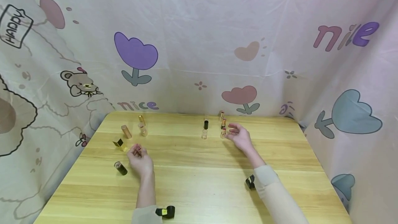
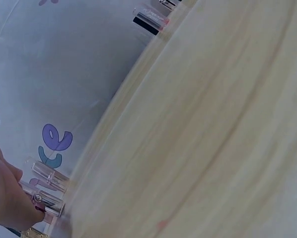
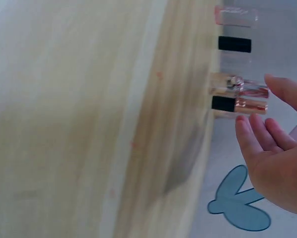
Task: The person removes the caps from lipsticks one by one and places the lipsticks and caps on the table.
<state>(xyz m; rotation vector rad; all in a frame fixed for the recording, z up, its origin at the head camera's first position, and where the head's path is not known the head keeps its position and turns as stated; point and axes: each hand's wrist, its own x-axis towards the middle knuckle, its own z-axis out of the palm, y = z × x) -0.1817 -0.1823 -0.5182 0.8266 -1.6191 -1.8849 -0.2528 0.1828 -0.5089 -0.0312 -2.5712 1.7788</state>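
Observation:
My left hand (image 1: 138, 150) lies on the left of the wooden table (image 1: 199, 179), its fingers curled round a small clear lipstick tube (image 2: 49, 201). A second clear tube (image 2: 48, 173) stands just beyond it. My right hand (image 1: 233, 132) hovers with relaxed, spread fingers (image 3: 253, 131) beside a group of upright lipsticks (image 1: 223, 132) near the table's far edge. It holds nothing. In the right wrist view the nearest lipstick (image 3: 238, 104), black-based with a clear top, stands just off the fingertips.
A gold cap (image 1: 126, 131), gold lipsticks (image 1: 143, 130), a black-and-gold square piece (image 1: 119, 143) and a black tube lying down (image 1: 120, 168) surround the left hand. A black lipstick (image 1: 206, 124) and a clear cap (image 1: 204, 134) stand mid-table. Printed cloth walls (image 1: 199, 44) enclose the table.

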